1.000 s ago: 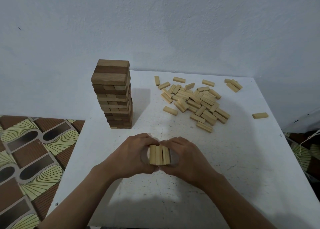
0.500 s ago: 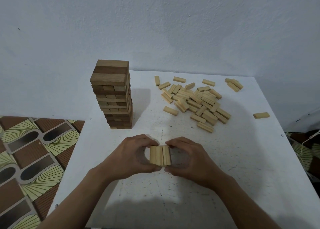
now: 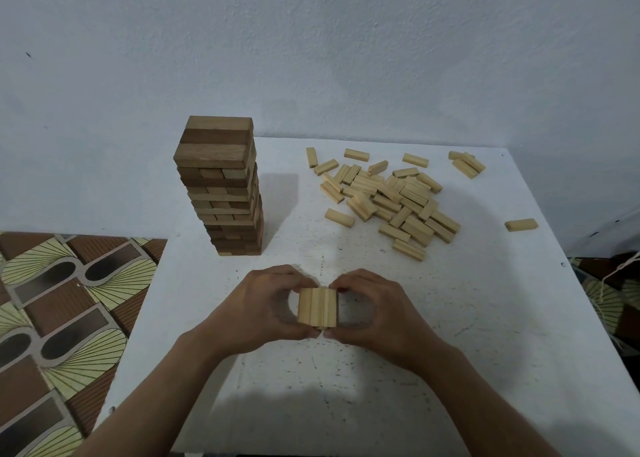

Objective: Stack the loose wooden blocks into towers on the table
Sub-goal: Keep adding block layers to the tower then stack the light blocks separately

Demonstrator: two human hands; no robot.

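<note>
Three pale wooden blocks (image 3: 317, 307) lie side by side as one layer near the table's front centre. My left hand (image 3: 263, 306) grips their left side, thumb below and fingers curled over the far end. My right hand (image 3: 374, 309) grips the right side the same way. Whether a lower layer sits under them I cannot tell. A tall tower of darker brown blocks (image 3: 221, 186) stands behind my left hand. A heap of loose pale blocks (image 3: 391, 197) lies at the back right of the white table (image 3: 485, 318).
One stray block (image 3: 521, 224) lies near the table's right edge, and a few more (image 3: 467, 164) sit at the back right corner. A plain wall rises behind the table. Patterned floor (image 3: 62, 300) shows to the left, beyond the table's edge.
Both hands stay clamped round the three blocks; the fingers have shifted slightly, squaring the layer. Tower and heap are unmoved.
</note>
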